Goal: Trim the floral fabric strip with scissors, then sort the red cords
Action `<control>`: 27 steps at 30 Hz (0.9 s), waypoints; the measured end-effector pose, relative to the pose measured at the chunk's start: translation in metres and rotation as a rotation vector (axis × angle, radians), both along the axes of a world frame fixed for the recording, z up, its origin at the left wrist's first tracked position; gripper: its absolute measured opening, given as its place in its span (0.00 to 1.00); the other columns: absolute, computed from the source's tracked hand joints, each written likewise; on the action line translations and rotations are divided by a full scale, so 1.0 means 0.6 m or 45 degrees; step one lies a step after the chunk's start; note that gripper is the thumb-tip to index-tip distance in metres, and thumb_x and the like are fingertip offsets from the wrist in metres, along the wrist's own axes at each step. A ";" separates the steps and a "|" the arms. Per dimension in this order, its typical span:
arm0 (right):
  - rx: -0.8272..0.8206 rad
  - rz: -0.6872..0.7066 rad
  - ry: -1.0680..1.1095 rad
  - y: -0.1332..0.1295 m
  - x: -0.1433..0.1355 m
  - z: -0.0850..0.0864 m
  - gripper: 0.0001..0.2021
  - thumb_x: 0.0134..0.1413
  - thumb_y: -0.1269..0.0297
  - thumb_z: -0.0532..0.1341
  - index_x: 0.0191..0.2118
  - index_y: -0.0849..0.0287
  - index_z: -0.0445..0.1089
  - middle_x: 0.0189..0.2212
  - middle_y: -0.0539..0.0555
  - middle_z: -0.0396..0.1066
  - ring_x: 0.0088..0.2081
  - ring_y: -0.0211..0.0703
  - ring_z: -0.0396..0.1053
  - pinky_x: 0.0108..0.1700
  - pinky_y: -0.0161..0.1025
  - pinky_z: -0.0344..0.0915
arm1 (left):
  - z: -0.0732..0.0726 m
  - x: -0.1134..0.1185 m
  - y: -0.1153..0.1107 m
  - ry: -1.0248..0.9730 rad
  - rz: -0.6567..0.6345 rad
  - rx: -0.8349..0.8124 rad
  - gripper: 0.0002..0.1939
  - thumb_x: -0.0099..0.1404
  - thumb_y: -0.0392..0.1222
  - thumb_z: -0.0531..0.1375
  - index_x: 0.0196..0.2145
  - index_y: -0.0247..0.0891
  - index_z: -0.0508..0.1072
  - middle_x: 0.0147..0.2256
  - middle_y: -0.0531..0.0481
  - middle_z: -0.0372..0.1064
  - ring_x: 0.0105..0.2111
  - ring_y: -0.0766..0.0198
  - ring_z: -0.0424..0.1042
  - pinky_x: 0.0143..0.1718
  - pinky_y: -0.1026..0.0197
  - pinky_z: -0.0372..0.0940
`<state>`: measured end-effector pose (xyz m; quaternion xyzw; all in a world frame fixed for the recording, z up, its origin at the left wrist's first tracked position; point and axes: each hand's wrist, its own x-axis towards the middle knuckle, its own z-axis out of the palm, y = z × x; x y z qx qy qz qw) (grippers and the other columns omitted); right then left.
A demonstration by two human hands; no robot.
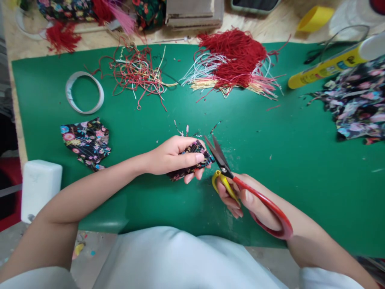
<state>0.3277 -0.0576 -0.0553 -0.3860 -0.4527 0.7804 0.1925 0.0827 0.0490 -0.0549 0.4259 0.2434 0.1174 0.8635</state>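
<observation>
Near the middle of the green mat, my left hand [180, 157] pinches a folded piece of dark floral fabric [192, 150] between thumb and fingers. My right hand [243, 198] is wrapped round scissors [261, 202] with one red and one yellow handle. The scissor blades are slightly apart, their tips pointing up and left, close to the fabric's right end. Small fabric scraps [187, 130] lie just beyond my left hand. Another dark floral fabric piece [87, 142] rests on the mat to the left, below a white ring [84, 92].
Tangled cords [140, 72] and a red and white thread bundle [234, 60] lie at the mat's far side. A yellow glue tube [331, 66] and a floral fabric pile [361, 104] are at the right. A white box [41, 188] stands at the left edge.
</observation>
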 end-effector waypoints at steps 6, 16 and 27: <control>-0.133 -0.140 0.122 0.003 -0.007 -0.006 0.31 0.61 0.27 0.51 0.34 0.55 0.62 0.23 0.44 0.57 0.19 0.33 0.53 0.22 0.33 0.64 | -0.005 -0.003 -0.002 -0.031 -0.030 0.073 0.21 0.68 0.57 0.63 0.34 0.33 0.69 0.28 0.46 0.76 0.21 0.69 0.74 0.19 0.70 0.67; -0.125 -0.134 -0.072 0.019 -0.021 0.020 0.27 0.62 0.34 0.59 0.32 0.58 0.64 0.20 0.45 0.60 0.19 0.32 0.58 0.20 0.31 0.62 | -0.001 -0.003 0.005 -0.073 -0.188 0.341 0.21 0.76 0.55 0.52 0.37 0.33 0.69 0.32 0.44 0.78 0.25 0.70 0.76 0.26 0.70 0.68; -0.046 -0.375 -0.324 0.026 -0.043 0.040 0.18 0.56 0.47 0.69 0.36 0.57 0.69 0.20 0.45 0.65 0.19 0.34 0.62 0.21 0.32 0.63 | 0.006 0.001 0.005 0.022 -0.386 0.722 0.16 0.77 0.44 0.49 0.34 0.34 0.68 0.35 0.43 0.81 0.28 0.70 0.80 0.31 0.72 0.69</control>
